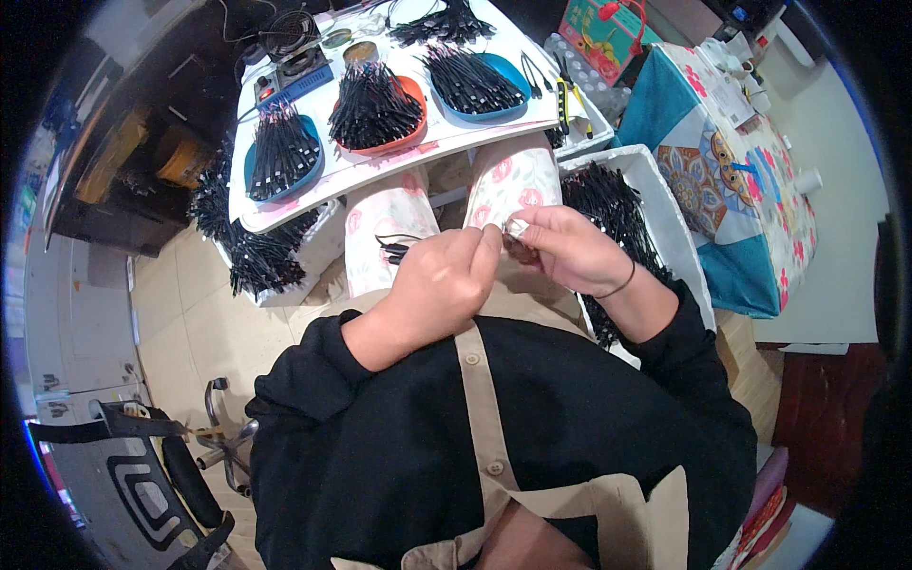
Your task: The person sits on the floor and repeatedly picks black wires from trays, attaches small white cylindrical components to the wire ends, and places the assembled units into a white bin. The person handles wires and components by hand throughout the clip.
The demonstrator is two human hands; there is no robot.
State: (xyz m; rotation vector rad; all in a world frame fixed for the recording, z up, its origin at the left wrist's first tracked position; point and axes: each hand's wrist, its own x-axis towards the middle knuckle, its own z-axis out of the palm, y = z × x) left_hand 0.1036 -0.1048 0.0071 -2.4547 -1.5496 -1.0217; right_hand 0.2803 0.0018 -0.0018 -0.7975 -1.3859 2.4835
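Over my lap, my two hands are close together. My left hand (439, 283) is closed round a few short black cables (393, 250), whose ends stick out on its left side. Thumb and fingertips of my right hand (576, 253) are pinched on a small whitish, shiny piece (517, 227); its kind is too small to make out. The fingertips of both hands almost meet there, and what lies between them is mostly hidden.
Ahead, a white table (323, 195) bears a blue tray (249, 176), an orange tray (418, 90) and another blue tray (521, 84), all heaped with black cables. Yellow-black cutters (562, 103) lie at its right. White foam boxes (698, 275) of cables flank my legs.
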